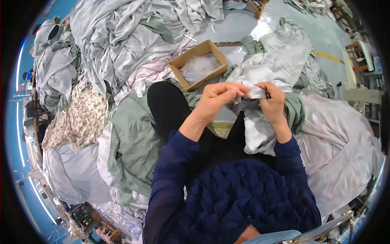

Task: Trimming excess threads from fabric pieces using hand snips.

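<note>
Cloth in the hands: one pale grey-white piece (pixel 255 122). It is soft and full of folds. Its top edge is pulled flat between the two hands, and the rest hangs down over the person's lap, near the middle of the scene.
Hands: two, both bare.
Left hand (pixel 215 101): the fingers are closed on the left end of the cloth's top edge, with the thumb on top.
Right hand (pixel 273 99): the fingers pinch the right end of the same edge. A small dark thing shows by the thumb, too small to tell what it is.
Sleeves: two, dark blue (pixel 170 171), coming up from the near edge.
Leg: one black leg (pixel 168 105) shows to the left of the hands.
Box: one brown cardboard box (pixel 185 61), far from the person and a bit left of the hands. It is open on top and holds a heap of thin white scraps (pixel 200 67).
Green cloth: one big pale green piece (pixel 132 150) lies on the left, just beside the black leg.
Flower cloth: one piece with small flowers (pixel 79 118), further left.
Grey piles: one large heap (pixel 118 36) at the far left, and one smaller heap (pixel 280 53) far on the right.
Pinkish white cloth: one wide piece (pixel 341 150) on the right.
Floor: shiny grey (pixel 243 24), seen at the far side between the heaps.
</note>
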### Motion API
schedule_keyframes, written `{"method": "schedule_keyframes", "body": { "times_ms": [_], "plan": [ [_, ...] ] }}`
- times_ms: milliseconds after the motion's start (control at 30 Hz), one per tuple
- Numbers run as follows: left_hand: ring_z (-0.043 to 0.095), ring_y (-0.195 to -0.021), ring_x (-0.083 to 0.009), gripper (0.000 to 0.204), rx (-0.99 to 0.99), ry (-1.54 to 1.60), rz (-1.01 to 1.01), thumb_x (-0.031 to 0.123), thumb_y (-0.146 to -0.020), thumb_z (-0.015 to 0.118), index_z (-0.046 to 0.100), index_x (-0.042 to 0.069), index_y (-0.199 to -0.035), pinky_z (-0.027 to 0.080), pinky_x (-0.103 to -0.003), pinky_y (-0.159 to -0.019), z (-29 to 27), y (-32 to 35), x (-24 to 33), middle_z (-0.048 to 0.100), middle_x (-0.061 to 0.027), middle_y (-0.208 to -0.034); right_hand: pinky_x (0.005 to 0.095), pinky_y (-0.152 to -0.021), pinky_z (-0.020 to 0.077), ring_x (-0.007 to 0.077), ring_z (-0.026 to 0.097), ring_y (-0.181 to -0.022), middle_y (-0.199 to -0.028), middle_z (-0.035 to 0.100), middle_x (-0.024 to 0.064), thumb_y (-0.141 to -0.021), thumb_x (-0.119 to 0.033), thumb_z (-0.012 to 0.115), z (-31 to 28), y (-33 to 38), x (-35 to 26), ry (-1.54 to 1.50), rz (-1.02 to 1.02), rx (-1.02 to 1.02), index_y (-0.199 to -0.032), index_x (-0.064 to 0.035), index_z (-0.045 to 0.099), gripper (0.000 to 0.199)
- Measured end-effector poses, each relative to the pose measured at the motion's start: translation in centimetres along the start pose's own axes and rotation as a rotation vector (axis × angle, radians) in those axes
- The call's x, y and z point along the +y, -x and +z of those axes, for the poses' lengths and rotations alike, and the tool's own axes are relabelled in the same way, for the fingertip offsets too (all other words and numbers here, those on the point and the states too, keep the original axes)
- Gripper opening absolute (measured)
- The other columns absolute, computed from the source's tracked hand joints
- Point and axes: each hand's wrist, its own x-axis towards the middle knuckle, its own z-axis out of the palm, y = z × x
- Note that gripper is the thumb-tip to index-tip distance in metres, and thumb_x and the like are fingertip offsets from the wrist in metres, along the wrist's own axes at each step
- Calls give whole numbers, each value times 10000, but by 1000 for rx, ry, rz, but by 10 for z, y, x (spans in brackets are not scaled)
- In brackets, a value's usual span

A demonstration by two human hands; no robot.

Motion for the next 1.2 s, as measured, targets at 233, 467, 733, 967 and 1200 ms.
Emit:
{"method": "schedule_keyframes", "body": {
  "times_ms": [233,467,733,967,1200],
  "plan": [
    [454,-574,-23,195,301,-153,-211,118,-985,579,670,-12,-872,363,-197,-519,5,-4,-17,548,57,-665,250,-655,455,145,581,-676,-782,636,74,-697,104,533,6,8,8,15,-20,-47,-945,7,669,299],
    [591,-576,-280,88,337,-1130,56,133,-876,639,661,70,-818,454,-369,-530,-27,11,-38,618,-90,-663,224,-680,444,114,570,-700,-794,634,43,-744,111,531,13,18,22,-24,-14,-39,-961,15,662,271],
    [648,-654,-319,9,60,-1781,-22,87,-746,574,570,92,-740,500,-437,-556,-130,38,-19,625,-109,-688,218,-749,475,79,614,-819,-911,686,31,-899,66,553,1,33,78,-387,340,281,-1048,11,667,195],
    [688,-773,-375,97,383,-2179,-428,98,-788,543,633,77,-819,521,-497,-647,-255,27,34,701,-168,-832,243,-756,528,120,665,-862,-938,692,34,-936,14,580,-14,33,110,-856,550,437,-1056,-8,649,141],
    [702,-732,-331,203,521,-2128,-432,181,-882,534,698,62,-865,527,-426,-596,-330,4,63,712,-161,-813,298,-827,564,160,679,-960,-1061,688,61,-967,-29,555,-21,34,127,-1013,557,553,-1107,-44,625,158]
  ]
}}
